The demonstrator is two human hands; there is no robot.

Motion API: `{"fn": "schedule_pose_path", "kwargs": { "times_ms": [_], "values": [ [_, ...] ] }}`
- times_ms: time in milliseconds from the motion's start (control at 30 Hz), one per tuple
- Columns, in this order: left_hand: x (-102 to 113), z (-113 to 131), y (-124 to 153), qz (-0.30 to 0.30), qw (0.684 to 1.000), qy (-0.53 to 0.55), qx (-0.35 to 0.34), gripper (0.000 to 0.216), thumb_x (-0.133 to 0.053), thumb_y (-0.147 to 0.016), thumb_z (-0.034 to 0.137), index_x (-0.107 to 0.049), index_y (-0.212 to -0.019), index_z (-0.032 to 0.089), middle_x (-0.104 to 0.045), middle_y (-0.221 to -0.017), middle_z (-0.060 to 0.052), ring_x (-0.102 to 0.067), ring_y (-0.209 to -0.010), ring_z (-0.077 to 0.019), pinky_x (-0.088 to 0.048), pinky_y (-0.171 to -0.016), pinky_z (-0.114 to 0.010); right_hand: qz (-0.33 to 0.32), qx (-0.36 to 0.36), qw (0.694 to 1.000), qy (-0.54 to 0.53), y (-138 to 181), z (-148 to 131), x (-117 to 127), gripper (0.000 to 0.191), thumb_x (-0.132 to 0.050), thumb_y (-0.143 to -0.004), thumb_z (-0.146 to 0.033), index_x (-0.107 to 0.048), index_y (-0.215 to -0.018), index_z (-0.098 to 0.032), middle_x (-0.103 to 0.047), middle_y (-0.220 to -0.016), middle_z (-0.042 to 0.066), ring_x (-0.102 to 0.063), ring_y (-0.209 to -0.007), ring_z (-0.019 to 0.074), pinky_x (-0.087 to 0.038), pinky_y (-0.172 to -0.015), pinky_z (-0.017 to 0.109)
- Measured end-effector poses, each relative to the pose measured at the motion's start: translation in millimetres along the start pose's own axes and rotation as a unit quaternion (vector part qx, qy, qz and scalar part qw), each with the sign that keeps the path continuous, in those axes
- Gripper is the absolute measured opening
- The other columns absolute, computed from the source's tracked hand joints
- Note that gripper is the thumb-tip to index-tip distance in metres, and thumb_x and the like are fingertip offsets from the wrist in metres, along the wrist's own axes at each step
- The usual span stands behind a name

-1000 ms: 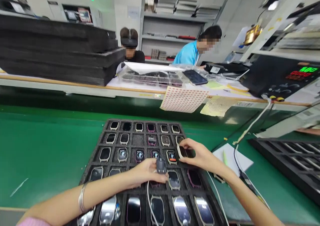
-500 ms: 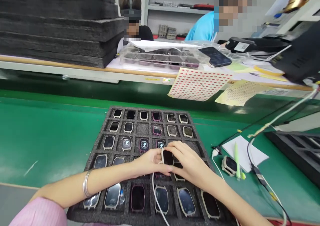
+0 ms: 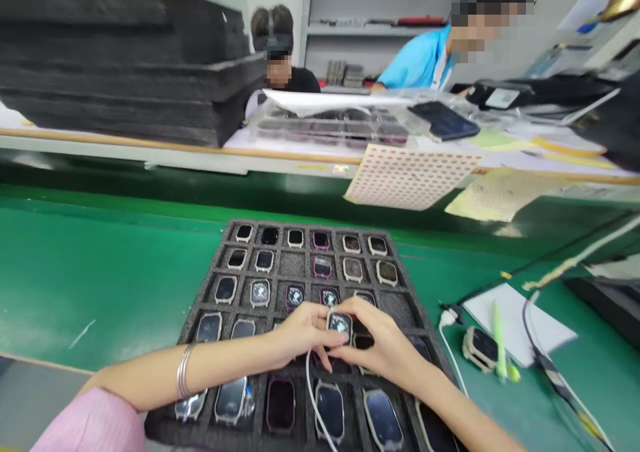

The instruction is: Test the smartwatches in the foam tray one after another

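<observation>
Since a second ago, the right hand (image 3: 380,335) has come from the right edge of the tray (image 3: 160,422) to meet the left hand (image 3: 307,332), bringing the watch (image 3: 340,327), whose dark screen has since lit up. The watch is now held above the tray, right of its middle. The right hand's fingers are clamped on its right side, the left hand's on its left, that thumb over the screen's lower part. It has a pale, rounded frame and a bright dial on black. A white cable (image 3: 314,389) runs from the left hand down over the tray's near edge.

The tray's pockets hold rows of watches (image 3: 226,290), pale-framed and purple-framed; three in the third row show lit dials. Bare foam shows in the second row's third pocket and the third row's last, by the right edge. Right of the tray, on the bench (image 3: 100,259), a loose watch (image 3: 481,349) lies beside a green pen (image 3: 499,339).
</observation>
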State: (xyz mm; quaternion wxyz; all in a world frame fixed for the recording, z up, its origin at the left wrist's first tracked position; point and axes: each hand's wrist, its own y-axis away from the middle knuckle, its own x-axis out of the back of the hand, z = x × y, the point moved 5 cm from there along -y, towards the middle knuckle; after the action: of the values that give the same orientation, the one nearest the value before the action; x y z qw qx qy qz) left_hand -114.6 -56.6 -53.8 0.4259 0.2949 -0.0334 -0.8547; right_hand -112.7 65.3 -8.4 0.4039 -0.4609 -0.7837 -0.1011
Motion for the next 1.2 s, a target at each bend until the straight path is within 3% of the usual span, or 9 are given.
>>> {"fn": "schedule_pose_path", "kwargs": {
  "times_ms": [300,567,833,1200],
  "values": [
    [2.7,-1.9,4.3,-0.022,0.999,-0.030,0.002,0.043,-0.078,-0.067,0.036,-0.065,-0.098,0.009,-0.062,-0.073,-0.003,-0.056,-0.058,-0.0089,-0.054,-0.050,-0.020,0.012,0.052,0.999,0.000,5.1,-0.4,-4.6,0.036,-0.071,-0.079,-0.031,-0.052,-0.107,-0.018,-0.060,-0.093,0.007,-0.059,-0.086,0.0211,-0.050,-0.073,0.034],
    [0.1,-2.1,5.9,-0.017,0.998,-0.064,-0.010,0.045,-0.077,-0.066,0.042,-0.061,-0.093,0.010,-0.060,-0.073,-0.002,-0.055,-0.058,-0.0102,-0.053,-0.047,-0.021,0.018,0.052,0.998,-0.013,6.6,-0.7,-5.1,0.034,-0.071,-0.079,-0.032,-0.053,-0.104,-0.018,-0.061,-0.094,0.008,-0.059,-0.087,0.0208,-0.051,-0.074,0.034],
    [-4.5,-2.1,7.8,-0.021,0.996,-0.085,-0.010,0.046,-0.074,-0.069,0.045,-0.058,-0.095,0.011,-0.062,-0.069,-0.004,-0.065,-0.066,-0.0185,-0.052,-0.046,-0.022,0.018,0.049,0.999,-0.010,10.0,-0.5,-5.9,0.035,-0.072,-0.078,-0.034,-0.054,-0.104,-0.019,-0.061,-0.093,0.007,-0.058,-0.087,0.0213,-0.050,-0.076,0.034],
    [-4.3,-2.2,7.7,-0.017,0.995,-0.100,-0.006,0.043,-0.072,-0.073,0.041,-0.057,-0.098,0.010,-0.062,-0.069,-0.004,-0.066,-0.062,-0.0165,-0.053,-0.045,-0.021,0.021,0.044,0.999,-0.001,10.3,-1.4,-5.6,0.037,-0.071,-0.078,-0.038,-0.055,-0.103,-0.018,-0.061,-0.092,0.007,-0.059,-0.087,0.0212,-0.051,-0.077,0.035]
  ]
}}
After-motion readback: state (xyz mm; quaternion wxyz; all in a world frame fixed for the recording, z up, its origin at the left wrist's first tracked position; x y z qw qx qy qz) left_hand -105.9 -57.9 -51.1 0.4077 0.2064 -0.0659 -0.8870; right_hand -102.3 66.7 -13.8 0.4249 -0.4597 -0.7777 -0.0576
